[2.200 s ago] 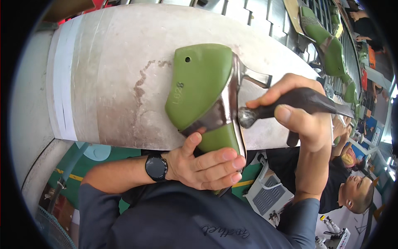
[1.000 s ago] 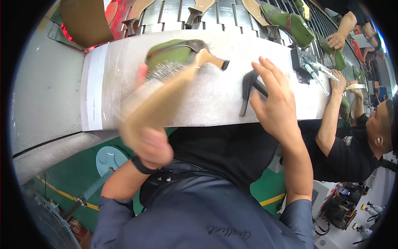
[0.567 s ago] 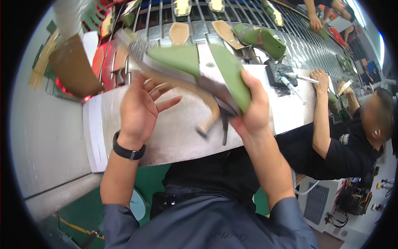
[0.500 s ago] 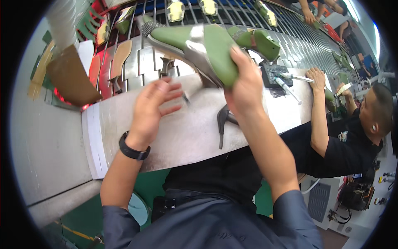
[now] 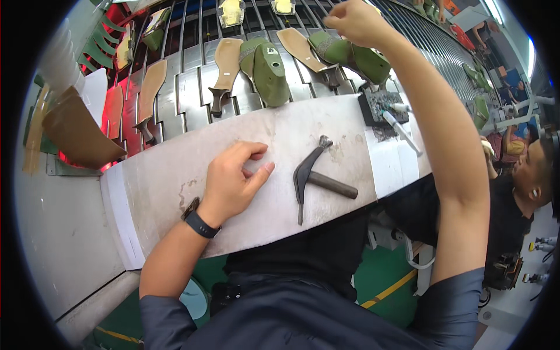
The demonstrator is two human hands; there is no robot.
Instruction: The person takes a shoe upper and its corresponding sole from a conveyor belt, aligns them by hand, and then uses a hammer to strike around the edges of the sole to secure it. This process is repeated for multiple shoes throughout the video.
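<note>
My left hand hovers over the pale worktop, holding nothing, thumb and bent forefinger apart. To its right lies a hammer with a dark curved head and short handle. My right hand reaches far across to the slatted conveyor, fingers curled; whether anything is in them is hidden. Just below it rests a green shoe last with a glittery strap. Another green shoe last stands on the conveyor between a tan heeled sole and a second tan heeled sole.
A black block with syringe-like tubes sits at the worktop's right. More tan heeled soles lie on the conveyor to the left, near a brown board. A co-worker is close on my right.
My right hand has released the green shoe last onto the conveyor and moved up and right. My left hand has come down nearer the worktop. The hammer is now fully visible.
</note>
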